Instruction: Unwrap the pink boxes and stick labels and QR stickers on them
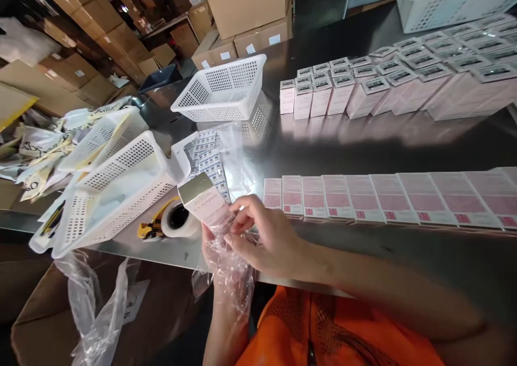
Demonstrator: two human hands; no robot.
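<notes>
Left hand (pixel 210 247) has its fingers closed round the lower part of a gold-topped pink box (pixel 207 207), clear film (pixel 232 269) crumpling over the wrist! Right hand (pixel 269 239) is half curled, fingertips at the box's side; whether they pinch the film, nobody can tell. That box tilts above the table (pixel 388 253), tape roll (pixel 181 219) just to its left, a row of pink boxes (pixel 349 199) to the right. Beyond it, printed label sheets (pixel 212 164), then a white basket (pixel 220 107), and cardboard cartons (pixel 250 5) behind!
</notes>
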